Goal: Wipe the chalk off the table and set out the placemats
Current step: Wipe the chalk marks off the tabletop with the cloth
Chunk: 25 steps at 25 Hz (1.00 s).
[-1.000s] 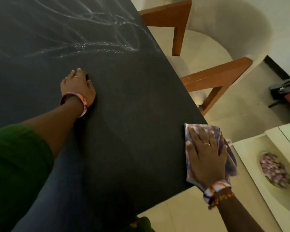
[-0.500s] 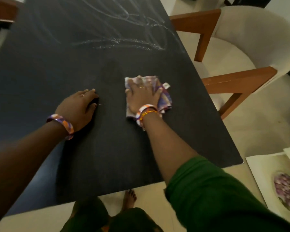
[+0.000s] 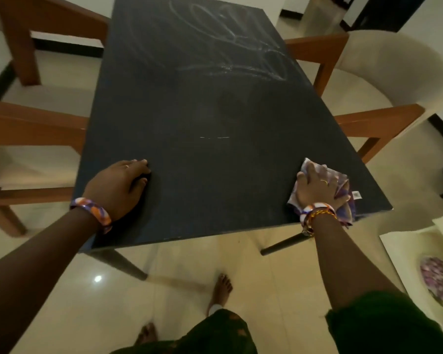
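where the dark table ends nearest the person, both hands sit close to its front edge. the right hand lies flat with fingers spread on a patterned cloth, pressing it down at the near right corner; the cloth's lower part hangs a little past the front edge, and a small white tag sticks out on its right side. the left hand rests on the bare top near the left corner, fingers loosely bent against the surface, holding nothing. between the two hands the tabletop is one wide open stretch of dark surface, with only a short thin white mark farther in.

the chalk scribbles cover the far half of the table, pale loops and a smeared band running across toward the right edge. the near half looks dull and mostly free of chalk.

a wooden chair with a pale seat stands just beside the right edge, and another chair is drawn up at the left edge, its arm touching or nearly touching the tabletop. bare feet stand on the shiny floor tiles below the front edge. a pale shelf holding a bowl of purple bits is at the lower right, apart from the table.
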Each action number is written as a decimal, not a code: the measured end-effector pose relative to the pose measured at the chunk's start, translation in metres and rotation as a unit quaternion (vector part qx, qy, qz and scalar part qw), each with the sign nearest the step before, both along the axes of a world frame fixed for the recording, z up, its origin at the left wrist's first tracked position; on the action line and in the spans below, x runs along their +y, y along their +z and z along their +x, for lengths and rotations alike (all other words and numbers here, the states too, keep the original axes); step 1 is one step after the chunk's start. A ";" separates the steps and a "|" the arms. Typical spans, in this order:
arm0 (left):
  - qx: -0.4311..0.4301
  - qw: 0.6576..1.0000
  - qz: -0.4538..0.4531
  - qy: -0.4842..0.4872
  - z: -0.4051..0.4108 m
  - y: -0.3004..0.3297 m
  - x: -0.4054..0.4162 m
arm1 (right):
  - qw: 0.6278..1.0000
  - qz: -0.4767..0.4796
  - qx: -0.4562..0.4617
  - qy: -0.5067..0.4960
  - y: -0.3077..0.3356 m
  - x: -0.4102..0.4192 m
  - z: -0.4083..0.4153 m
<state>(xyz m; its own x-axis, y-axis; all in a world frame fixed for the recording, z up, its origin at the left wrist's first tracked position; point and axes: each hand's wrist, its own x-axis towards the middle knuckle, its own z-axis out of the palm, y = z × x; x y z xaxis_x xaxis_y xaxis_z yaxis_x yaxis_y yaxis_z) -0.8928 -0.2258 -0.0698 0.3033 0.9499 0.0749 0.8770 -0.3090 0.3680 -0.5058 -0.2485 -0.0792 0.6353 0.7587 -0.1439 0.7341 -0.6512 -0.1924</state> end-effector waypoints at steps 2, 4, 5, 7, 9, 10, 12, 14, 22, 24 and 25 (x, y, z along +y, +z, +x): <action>0.006 1.000 -0.005 0.022 -0.024 0.004 -0.022 | 0.999 0.005 0.013 0.039 0.000 0.013 -0.046; 0.016 0.999 -0.022 0.035 -0.046 0.006 -0.042 | 0.994 0.017 0.012 0.108 -0.002 0.025 -0.095; 0.017 0.998 -0.030 0.043 -0.054 0.006 -0.050 | 0.988 0.026 0.012 0.150 -0.002 0.028 -0.122; 0.006 0.997 -0.033 0.063 -0.066 0.006 -0.063 | 0.964 0.041 0.017 0.263 -0.003 0.025 -0.181; -0.006 0.995 -0.029 0.094 -0.072 0.005 -0.073 | 0.914 0.046 0.014 0.402 -0.003 0.013 -0.242; -0.007 0.993 -0.024 0.112 -0.072 0.003 -0.075 | 0.884 0.048 0.013 0.465 -0.003 0.006 -0.266; -0.006 0.990 -0.017 0.143 -0.070 0.001 -0.077 | 0.832 0.042 0.007 0.553 -0.003 0.005 -0.295; -0.006 0.985 -0.004 0.174 -0.062 0.001 -0.073 | 0.807 0.033 0.005 0.590 -0.003 0.023 -0.302; 0.014 0.980 -0.001 0.200 0.011 0.002 -0.007 | 0.854 0.007 0.027 0.519 -0.003 0.185 -0.212; 0.004 0.977 -0.003 0.214 0.039 0.000 0.015 | 0.886 0.000 0.030 0.462 -0.002 0.231 -0.154; 0.000 0.976 -0.003 0.218 0.055 0.000 0.024 | 0.902 0.000 0.027 0.430 -0.003 0.248 -0.123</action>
<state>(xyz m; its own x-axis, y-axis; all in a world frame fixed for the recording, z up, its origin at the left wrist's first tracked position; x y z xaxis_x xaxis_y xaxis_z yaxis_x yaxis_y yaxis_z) -0.8382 -0.2019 -0.0699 -0.1295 0.9892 0.0681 0.9249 0.0957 0.3679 -0.6284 -0.0010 -0.0821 -0.1965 0.9680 -0.1562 0.9575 0.1551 -0.2433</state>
